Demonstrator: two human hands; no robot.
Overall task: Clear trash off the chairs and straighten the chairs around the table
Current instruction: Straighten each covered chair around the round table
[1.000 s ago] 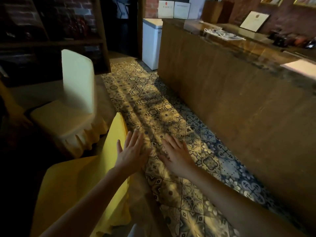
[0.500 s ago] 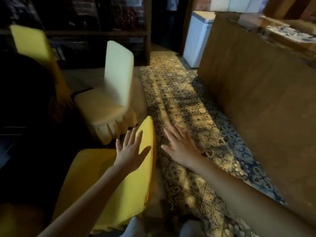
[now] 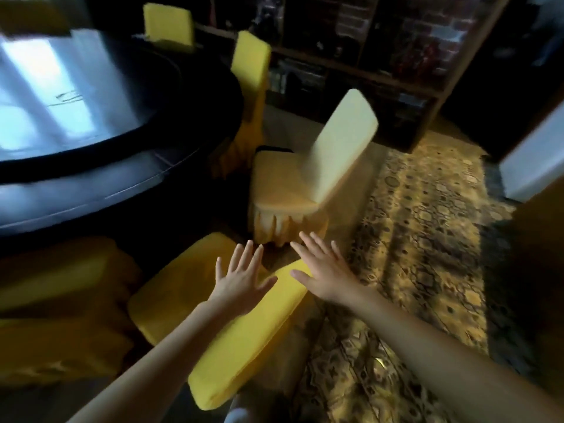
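My left hand (image 3: pixel 241 280) and right hand (image 3: pixel 325 271), both spread and empty, hover over the nearest yellow chair (image 3: pixel 232 325), whose backrest runs diagonally, seat facing the dark table (image 3: pixel 128 166); a pale chair (image 3: pixel 308 175) stands beyond.

Dim, motion-blurred (glare on table (image 3: pixel 91 96)); edges warped.

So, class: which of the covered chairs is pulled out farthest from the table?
The pale cream chair, standing clear of the table; the yellow chairs sit closer in.

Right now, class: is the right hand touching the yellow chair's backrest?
Cannot tell. In the head view the right hand overlaps the yellow chair's backrest top, fingers spread, but contact is unclear.
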